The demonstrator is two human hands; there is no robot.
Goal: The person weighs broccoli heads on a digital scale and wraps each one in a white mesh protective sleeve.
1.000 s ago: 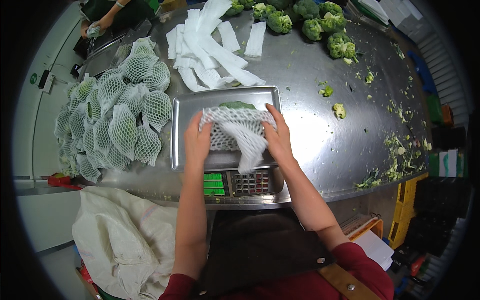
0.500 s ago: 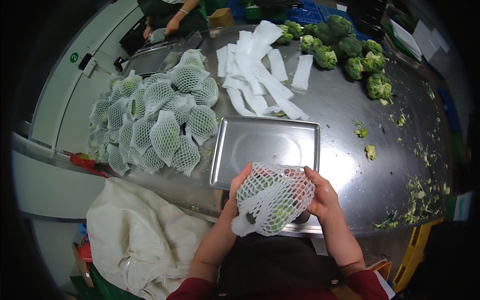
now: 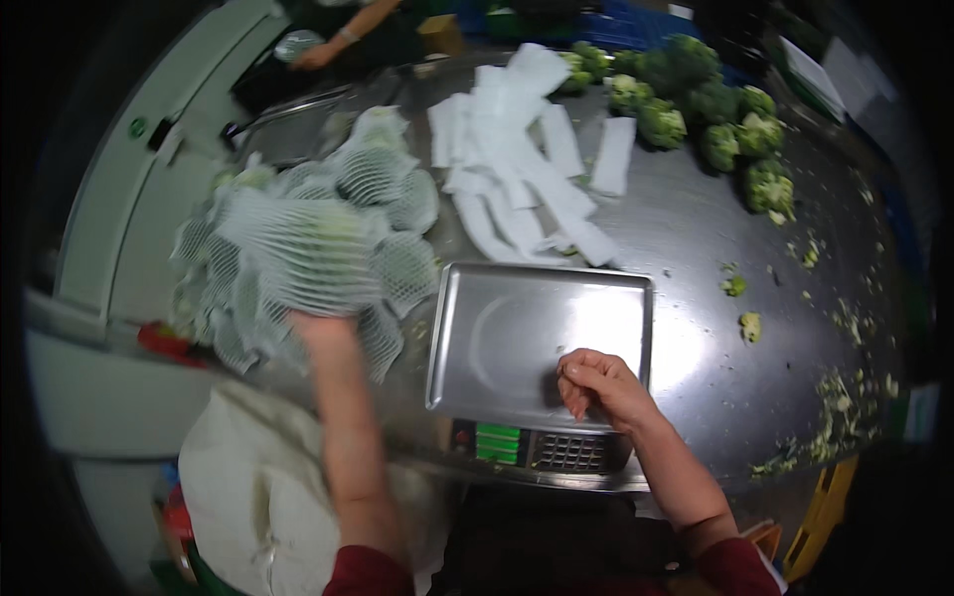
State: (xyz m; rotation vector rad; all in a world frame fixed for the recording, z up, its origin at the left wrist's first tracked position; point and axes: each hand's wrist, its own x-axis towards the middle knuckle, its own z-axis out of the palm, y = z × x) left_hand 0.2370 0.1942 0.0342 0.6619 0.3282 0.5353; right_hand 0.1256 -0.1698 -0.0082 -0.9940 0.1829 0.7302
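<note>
My left hand (image 3: 323, 328), blurred by motion, grips a broccoli head in white foam netting (image 3: 298, 248), its fingers mostly hidden beneath it. That broccoli is over the pile of netted broccoli (image 3: 407, 263) at the left; whether it touches the pile I cannot tell. Above the right part of the steel weighing pan (image 3: 487, 343) hovers my right hand (image 3: 601, 387), its fingers curled in toward the thumb with nothing visible in them. The scale's green display (image 3: 497, 444) and keypad (image 3: 568, 452) show below the pan.
White foam strips (image 3: 537, 159) lie behind the pan. Bare broccoli heads (image 3: 696, 99) are heaped at the far right, with green scraps (image 3: 840, 412) along the right side. A pale woven sack (image 3: 248, 487) slumps at the lower left. Another person's hand (image 3: 316, 57) works at the far left.
My left hand has carried the netted broccoli from in front of the pan to the pile at the left. My right hand has let go of it and now hangs over the pan.
</note>
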